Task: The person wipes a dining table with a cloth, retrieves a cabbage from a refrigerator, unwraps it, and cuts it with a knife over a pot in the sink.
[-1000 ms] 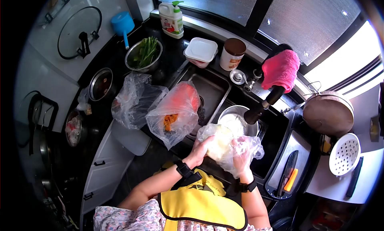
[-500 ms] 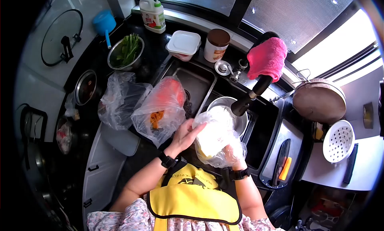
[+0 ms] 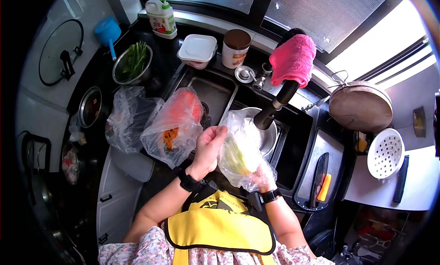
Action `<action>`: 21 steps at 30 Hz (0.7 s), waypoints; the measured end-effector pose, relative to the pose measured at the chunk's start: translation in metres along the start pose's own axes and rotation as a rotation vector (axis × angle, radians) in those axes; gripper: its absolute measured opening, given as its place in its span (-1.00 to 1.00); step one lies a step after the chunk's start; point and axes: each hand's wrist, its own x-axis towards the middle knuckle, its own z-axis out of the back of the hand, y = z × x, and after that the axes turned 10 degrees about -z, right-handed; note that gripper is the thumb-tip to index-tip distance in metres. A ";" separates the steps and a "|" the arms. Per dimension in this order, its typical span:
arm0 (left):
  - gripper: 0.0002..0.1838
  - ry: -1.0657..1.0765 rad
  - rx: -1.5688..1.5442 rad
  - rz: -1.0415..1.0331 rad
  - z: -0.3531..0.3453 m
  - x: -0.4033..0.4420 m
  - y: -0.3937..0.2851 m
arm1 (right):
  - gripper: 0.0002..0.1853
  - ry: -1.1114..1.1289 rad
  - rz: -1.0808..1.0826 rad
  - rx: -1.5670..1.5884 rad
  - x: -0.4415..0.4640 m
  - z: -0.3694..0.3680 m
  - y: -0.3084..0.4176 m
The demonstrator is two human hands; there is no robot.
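A clear plastic bag with pale green and white contents hangs over the near edge of the sink, partly in front of a metal pot. My left hand pinches the bag's left edge with fingers pressed together. Under the bag's lower right side is my right hand, wrapped round it and partly covered by the plastic. Left of my left hand lies another clear bag with red and orange things inside. The black faucet head sits just above the pot.
A crumpled bag and a bowl of greens are at the left. Behind the sink stand a white-lidded box and a brown-lidded jar. A knife and an orange-handled tool lie on a tray at the right.
The view has shifted, so the surroundings sit further left. My left hand has gone from supporting the bag to pinching its edge, and the bag now hangs more upright with its contents showing.
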 end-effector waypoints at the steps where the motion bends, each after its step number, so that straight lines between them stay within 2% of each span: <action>1: -0.86 0.011 0.002 -0.023 -0.002 -0.002 -0.001 | -0.47 -0.023 -0.047 0.091 0.013 0.014 -0.003; 2: -0.87 0.049 0.035 -0.047 -0.007 -0.006 -0.005 | -0.42 -0.044 -0.095 0.182 0.021 0.028 -0.006; 5: -0.82 0.194 0.091 0.133 -0.014 -0.015 -0.011 | -0.53 0.066 -0.101 0.183 0.003 0.022 -0.001; 7: -0.79 0.369 0.065 0.154 -0.022 -0.020 -0.034 | -0.55 0.072 0.032 -0.285 -0.007 0.028 0.001; 9: -0.79 0.511 0.051 0.226 -0.008 -0.013 -0.050 | -0.55 0.095 0.046 -0.477 -0.004 0.035 0.004; 11: -0.72 0.194 0.217 0.170 0.005 -0.002 -0.045 | -0.56 0.117 0.016 -0.544 0.001 0.027 0.013; 13: -0.68 0.153 0.518 0.136 0.013 0.006 -0.024 | -0.56 0.129 -0.004 -0.592 0.003 0.021 0.019; 14: -0.66 0.208 0.584 0.260 0.017 0.007 -0.015 | -0.56 0.134 -0.015 -0.612 0.003 0.021 0.018; 17: -0.73 0.214 0.335 0.350 0.029 0.006 0.022 | -0.57 0.143 -0.015 -0.672 0.002 0.021 0.021; 20: -0.77 0.186 0.265 0.324 0.019 0.004 0.016 | -0.57 0.142 -0.009 -0.725 0.001 0.023 0.023; 21: -0.74 0.237 0.328 0.267 0.018 0.001 0.011 | -0.57 0.144 -0.009 -0.744 0.000 0.023 0.025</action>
